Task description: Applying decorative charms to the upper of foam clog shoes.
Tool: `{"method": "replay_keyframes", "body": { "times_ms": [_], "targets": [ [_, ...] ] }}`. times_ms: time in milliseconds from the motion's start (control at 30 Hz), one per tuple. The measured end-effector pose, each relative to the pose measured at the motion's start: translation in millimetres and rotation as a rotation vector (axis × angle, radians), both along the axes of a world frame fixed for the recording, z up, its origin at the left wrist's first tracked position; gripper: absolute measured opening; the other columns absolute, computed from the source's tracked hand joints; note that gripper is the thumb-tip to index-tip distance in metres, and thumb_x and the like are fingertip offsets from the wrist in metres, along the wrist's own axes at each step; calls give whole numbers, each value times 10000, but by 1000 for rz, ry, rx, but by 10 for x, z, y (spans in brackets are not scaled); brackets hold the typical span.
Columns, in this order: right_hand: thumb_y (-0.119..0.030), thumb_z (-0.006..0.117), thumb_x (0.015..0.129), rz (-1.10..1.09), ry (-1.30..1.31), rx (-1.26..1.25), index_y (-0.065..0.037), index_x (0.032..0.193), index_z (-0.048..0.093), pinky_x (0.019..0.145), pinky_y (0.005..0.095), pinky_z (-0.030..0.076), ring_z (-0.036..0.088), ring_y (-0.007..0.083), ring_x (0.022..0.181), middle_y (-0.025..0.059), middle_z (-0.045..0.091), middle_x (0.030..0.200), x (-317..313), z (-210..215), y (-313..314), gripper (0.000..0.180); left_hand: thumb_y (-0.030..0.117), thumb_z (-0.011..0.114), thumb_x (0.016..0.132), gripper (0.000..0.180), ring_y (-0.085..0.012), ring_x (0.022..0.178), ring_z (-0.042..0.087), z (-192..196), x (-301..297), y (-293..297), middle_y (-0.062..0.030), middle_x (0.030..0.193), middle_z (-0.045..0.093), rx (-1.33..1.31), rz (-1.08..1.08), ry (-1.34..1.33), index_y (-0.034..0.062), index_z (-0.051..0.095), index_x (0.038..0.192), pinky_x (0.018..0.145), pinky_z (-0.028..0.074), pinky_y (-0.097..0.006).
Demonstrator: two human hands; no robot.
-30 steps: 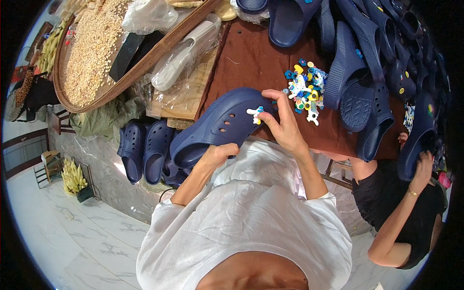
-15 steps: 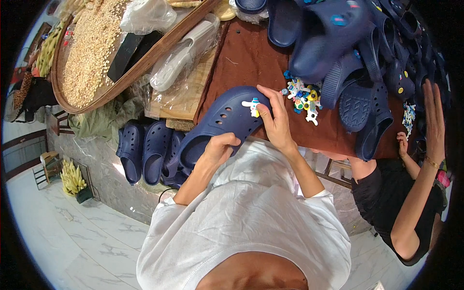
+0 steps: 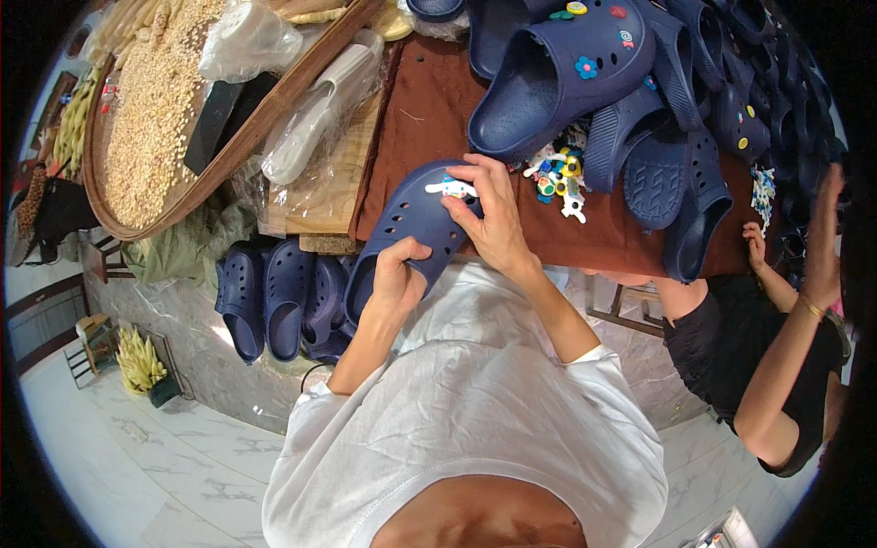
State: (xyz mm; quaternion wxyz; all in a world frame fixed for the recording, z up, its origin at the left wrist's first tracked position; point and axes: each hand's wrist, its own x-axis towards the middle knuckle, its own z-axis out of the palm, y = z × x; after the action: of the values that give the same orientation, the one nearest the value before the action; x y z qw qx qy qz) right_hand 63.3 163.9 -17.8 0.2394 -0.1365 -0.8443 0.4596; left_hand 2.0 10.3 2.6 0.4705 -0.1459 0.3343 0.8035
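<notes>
A navy blue foam clog (image 3: 402, 205) is held in front of me above my lap, its toe pointing away. My left hand (image 3: 393, 279) is closed on its edge at the foot opening, thumb on the upper. With thumb and fingers, my right hand (image 3: 498, 219) pinches a small white cartoon-animal shoe charm (image 3: 452, 187) against the holed top near the toe. Fingertips cover part of the charm. Whether its peg sits in a hole cannot be seen. Beyond my right hand, a pile of loose colourful charms (image 3: 562, 183) lies on the brown cloth (image 3: 420, 119).
Another navy clog (image 3: 566, 82) with several charms lies past the pile. More navy clogs (image 3: 681, 178) are heaped to the right. Clogs (image 3: 288, 301) stand at the left below a wooden board. A round tray (image 3: 137, 224) holds pale grains. A co-worker's arm (image 3: 786, 365) is at far right.
My right fingers have closed further over the charm, which sits more sideways. The charm-covered clog on the table, blurred before, has shifted left and lies beside the pile.
</notes>
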Motion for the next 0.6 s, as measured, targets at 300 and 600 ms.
{"method": "replay_keyframes", "body": {
  "times_ms": [300,600],
  "targets": [
    [-198,660,842,-25,-26,16,-33,1140,547,982,410,363,466,342,1153,183,483,1211,-40,40,-54,359,-72,447,630,600,-297,1101,550,39,1,11,-164,1171,552,31,8,-27,-61,452,1230,972,452,-382],
    [-108,582,883,-298,-42,112,-34,1005,634,874,392,425,552,300,984,129,599,997,389,7,188,152,-4,494,712,487,-328,973,624,17,-18,18,-208,1107,597,-67,60,-27,-100,467,1188,898,508,-419]
  ]
}}
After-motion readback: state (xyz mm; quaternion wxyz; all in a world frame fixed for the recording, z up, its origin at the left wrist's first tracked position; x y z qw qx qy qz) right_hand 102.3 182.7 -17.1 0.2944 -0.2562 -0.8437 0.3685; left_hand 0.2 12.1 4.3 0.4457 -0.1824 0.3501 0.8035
